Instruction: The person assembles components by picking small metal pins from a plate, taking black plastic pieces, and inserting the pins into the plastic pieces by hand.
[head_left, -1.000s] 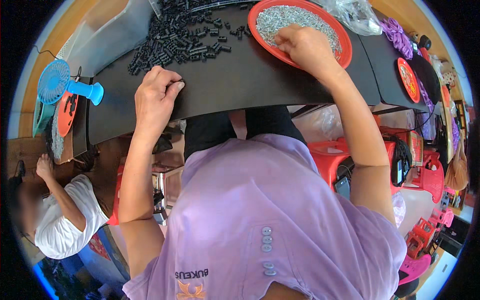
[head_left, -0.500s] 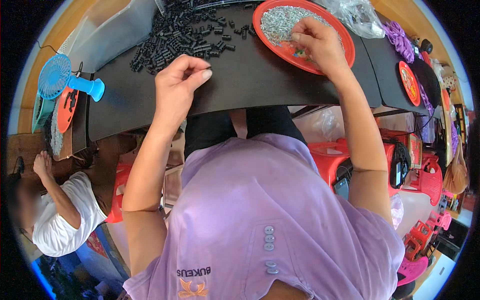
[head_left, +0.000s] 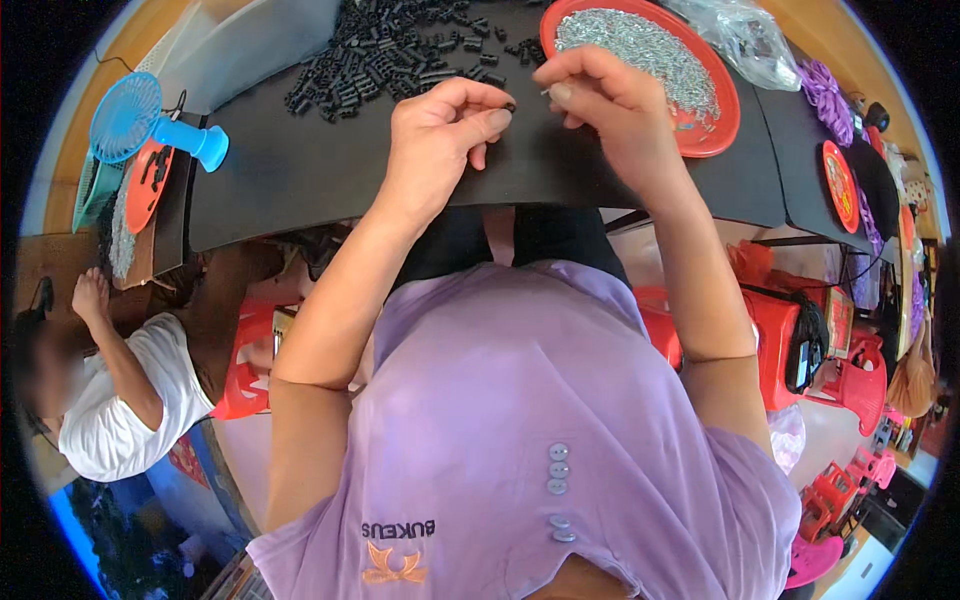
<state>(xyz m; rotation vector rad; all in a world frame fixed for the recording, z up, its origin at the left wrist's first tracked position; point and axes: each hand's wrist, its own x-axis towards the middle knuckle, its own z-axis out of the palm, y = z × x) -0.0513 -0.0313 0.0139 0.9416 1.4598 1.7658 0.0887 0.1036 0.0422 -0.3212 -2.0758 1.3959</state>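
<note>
Pinched between the thumb and forefinger of my left hand (head_left: pixel 440 140) is a small black plastic piece (head_left: pixel 511 107), mostly covered by the fingertips. Close to its right, above the dark table (head_left: pixel 330 185), my right hand (head_left: pixel 625 115) grips a tiny silver metal pin (head_left: pixel 546 93) at the fingertips. A short gap separates the two hands. Beyond my left hand spreads a heap of black plastic pieces (head_left: pixel 390 55), short and tube-like. Behind my right hand lies a red plate (head_left: pixel 728 90) with many small silver metal pins (head_left: pixel 640 45) on it.
A translucent bin (head_left: pixel 245 50) stands at the far left, near a blue fan (head_left: pixel 125 118). At the far right are a clear plastic bag (head_left: pixel 735 40), purple cord (head_left: pixel 825 100) and a smaller red plate (head_left: pixel 840 185). A person in a white shirt (head_left: pixel 135 395) sits to the left.
My right hand has come away from the plate toward the left, a silver pin now showing at its fingertips. My left hand has moved right with the black piece, closing the gap.
</note>
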